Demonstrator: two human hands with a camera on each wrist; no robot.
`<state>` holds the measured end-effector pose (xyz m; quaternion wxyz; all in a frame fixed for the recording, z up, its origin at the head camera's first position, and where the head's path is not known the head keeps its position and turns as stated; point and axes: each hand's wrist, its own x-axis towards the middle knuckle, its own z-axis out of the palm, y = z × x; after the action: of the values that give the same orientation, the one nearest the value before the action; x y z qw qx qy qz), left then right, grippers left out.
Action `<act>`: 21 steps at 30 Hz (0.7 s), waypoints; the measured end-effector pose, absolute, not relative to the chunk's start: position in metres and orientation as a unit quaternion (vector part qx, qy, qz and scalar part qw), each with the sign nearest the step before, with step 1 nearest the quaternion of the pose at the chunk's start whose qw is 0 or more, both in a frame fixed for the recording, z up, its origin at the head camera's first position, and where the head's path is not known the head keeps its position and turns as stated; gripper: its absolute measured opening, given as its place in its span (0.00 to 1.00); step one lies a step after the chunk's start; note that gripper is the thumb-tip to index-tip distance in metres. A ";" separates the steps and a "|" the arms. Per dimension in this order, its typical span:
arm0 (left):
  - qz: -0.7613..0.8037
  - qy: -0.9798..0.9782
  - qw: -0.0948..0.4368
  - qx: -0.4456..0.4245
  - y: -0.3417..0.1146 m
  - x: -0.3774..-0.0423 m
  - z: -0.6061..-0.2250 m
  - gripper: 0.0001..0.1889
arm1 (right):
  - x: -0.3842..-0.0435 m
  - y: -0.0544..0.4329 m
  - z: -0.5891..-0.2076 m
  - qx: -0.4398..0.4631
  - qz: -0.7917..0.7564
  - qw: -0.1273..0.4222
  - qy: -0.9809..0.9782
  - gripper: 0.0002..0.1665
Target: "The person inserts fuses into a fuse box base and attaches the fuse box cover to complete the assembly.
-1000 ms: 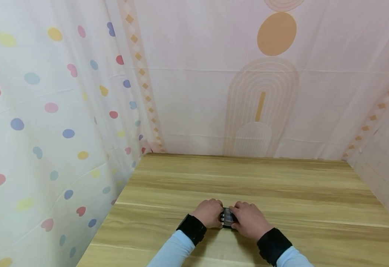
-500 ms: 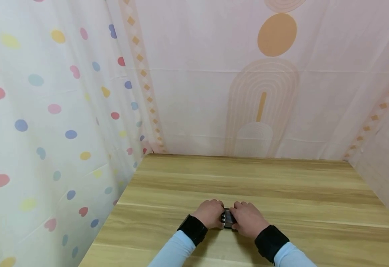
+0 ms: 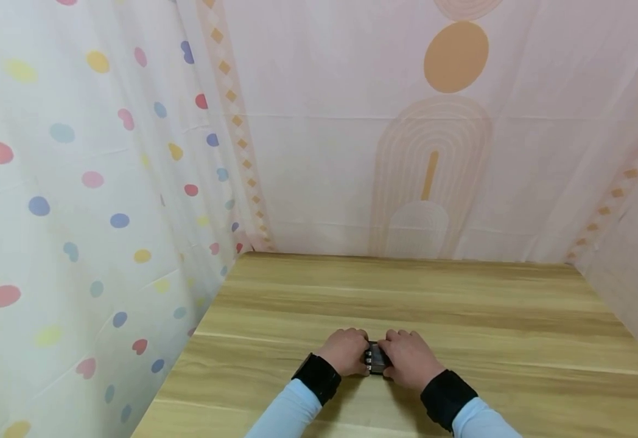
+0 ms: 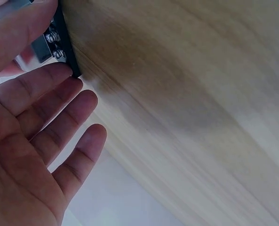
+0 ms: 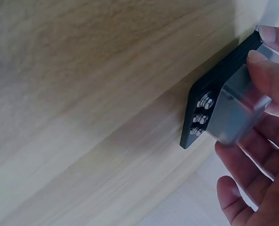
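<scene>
A small terminal block (image 3: 376, 359) sits between the two hands low in the head view. It has a black base, a row of metal screw terminals (image 5: 200, 117) along one end and a clear plastic cover (image 5: 235, 110). My left hand (image 3: 343, 351) pinches the screw end between thumb and forefinger, its other fingers spread loosely in the left wrist view. From the other side my right hand (image 3: 411, 360) holds the cover, thumb on one face and fingers curled against another. In the right wrist view the base stands close to the wooden surface. Fingers hide part of the block.
The wood-grain table (image 3: 406, 304) extends beyond the hands to a pale patterned curtain (image 3: 319, 152) at the back. A dotted curtain (image 3: 78, 213) hangs along the left edge, and another pale cloth (image 3: 631, 261) along the right. Black bands (image 3: 449, 398) wrap both wrists.
The head view has shifted very slightly. Both hands keep their grip on the terminal block in nearly the same place.
</scene>
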<state>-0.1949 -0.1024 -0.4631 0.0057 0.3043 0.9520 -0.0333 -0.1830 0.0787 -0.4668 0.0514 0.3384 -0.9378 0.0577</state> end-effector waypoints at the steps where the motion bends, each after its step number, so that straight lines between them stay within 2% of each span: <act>1: -0.032 0.952 0.006 0.305 -0.102 -0.195 -0.463 0.17 | -0.183 0.079 -0.466 0.337 0.059 0.050 -0.938 0.25; 21: -0.028 0.952 0.013 0.304 -0.104 -0.197 -0.463 0.16 | -0.181 0.079 -0.467 0.324 0.066 0.053 -0.942 0.26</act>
<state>-0.1973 -0.1035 -0.4627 0.0132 0.3043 0.9521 -0.0283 -0.1815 0.0786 -0.4666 0.0531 0.3244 -0.9421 0.0657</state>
